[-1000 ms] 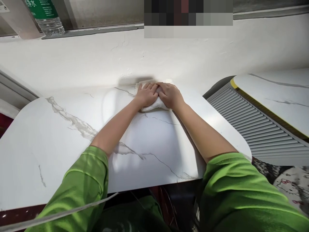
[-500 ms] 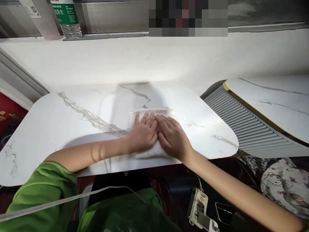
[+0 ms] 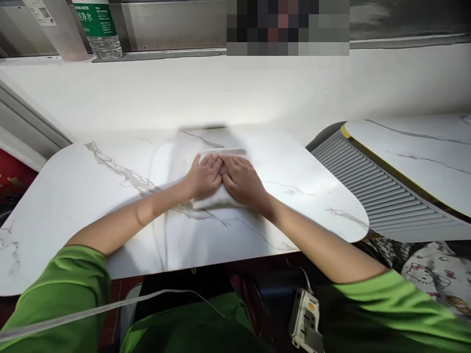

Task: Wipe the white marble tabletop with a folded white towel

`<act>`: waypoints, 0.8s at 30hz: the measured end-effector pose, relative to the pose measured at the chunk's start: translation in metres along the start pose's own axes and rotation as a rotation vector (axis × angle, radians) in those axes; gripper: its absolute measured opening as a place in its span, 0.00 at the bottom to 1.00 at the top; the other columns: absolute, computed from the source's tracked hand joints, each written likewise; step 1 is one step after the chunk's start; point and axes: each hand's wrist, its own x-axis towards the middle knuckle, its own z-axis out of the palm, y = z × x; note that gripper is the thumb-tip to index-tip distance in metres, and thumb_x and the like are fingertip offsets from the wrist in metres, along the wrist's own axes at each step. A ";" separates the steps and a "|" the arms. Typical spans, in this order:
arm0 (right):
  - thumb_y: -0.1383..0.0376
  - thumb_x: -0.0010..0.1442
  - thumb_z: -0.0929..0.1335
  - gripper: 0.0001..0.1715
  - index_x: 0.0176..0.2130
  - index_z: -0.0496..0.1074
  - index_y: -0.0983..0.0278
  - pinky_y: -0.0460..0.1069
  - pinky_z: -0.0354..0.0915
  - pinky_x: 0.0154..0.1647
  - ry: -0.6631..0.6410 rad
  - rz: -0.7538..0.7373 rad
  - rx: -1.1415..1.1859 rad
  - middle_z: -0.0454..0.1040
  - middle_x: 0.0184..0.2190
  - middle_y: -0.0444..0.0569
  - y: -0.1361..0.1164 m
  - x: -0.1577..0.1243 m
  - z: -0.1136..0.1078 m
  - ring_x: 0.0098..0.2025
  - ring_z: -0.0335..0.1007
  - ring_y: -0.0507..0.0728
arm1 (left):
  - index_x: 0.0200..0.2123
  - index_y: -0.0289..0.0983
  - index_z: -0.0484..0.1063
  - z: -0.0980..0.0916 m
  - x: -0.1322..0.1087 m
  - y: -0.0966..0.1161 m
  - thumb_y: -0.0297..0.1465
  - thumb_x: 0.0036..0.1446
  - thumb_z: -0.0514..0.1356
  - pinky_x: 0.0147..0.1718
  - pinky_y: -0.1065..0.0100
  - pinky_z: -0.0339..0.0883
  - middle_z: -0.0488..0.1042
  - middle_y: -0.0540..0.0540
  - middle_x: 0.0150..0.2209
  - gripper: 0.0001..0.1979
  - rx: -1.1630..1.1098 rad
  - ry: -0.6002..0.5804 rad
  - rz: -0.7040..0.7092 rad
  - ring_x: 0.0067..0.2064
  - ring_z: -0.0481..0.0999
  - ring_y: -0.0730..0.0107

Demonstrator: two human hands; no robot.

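white cloth (image 3: 216,197), "water" on green label (image 3: 94,20)

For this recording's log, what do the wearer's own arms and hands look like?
Both the left hand and right hand are bare, with no gloves, rings or watch visible. The forearms are uncovered below the loose, creased bright green left sleeve and right sleeve. A pale cord crosses in front of the left sleeve.
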 end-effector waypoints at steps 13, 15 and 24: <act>0.69 0.59 0.57 0.28 0.56 0.68 0.67 0.63 0.58 0.61 0.034 0.054 -0.009 0.74 0.54 0.59 0.042 0.111 0.047 0.56 0.67 0.66 | 0.68 0.32 0.53 -0.005 0.087 -0.086 0.31 0.69 0.39 0.68 0.49 0.38 0.54 0.37 0.70 0.27 -0.002 0.040 -0.040 0.70 0.51 0.58; 0.69 0.59 0.57 0.29 0.57 0.67 0.68 0.63 0.58 0.62 0.031 0.037 -0.005 0.74 0.55 0.59 0.041 0.106 0.046 0.57 0.67 0.66 | 0.68 0.32 0.52 -0.005 0.083 -0.083 0.31 0.69 0.39 0.68 0.49 0.38 0.53 0.37 0.70 0.27 -0.002 0.028 -0.043 0.71 0.50 0.58; 0.68 0.60 0.57 0.31 0.60 0.65 0.72 0.63 0.57 0.64 -0.030 0.028 -0.038 0.71 0.58 0.61 -0.005 0.041 0.024 0.61 0.64 0.66 | 0.69 0.28 0.50 -0.007 0.013 -0.045 0.31 0.69 0.39 0.68 0.45 0.37 0.50 0.34 0.71 0.28 0.005 -0.017 0.003 0.72 0.47 0.53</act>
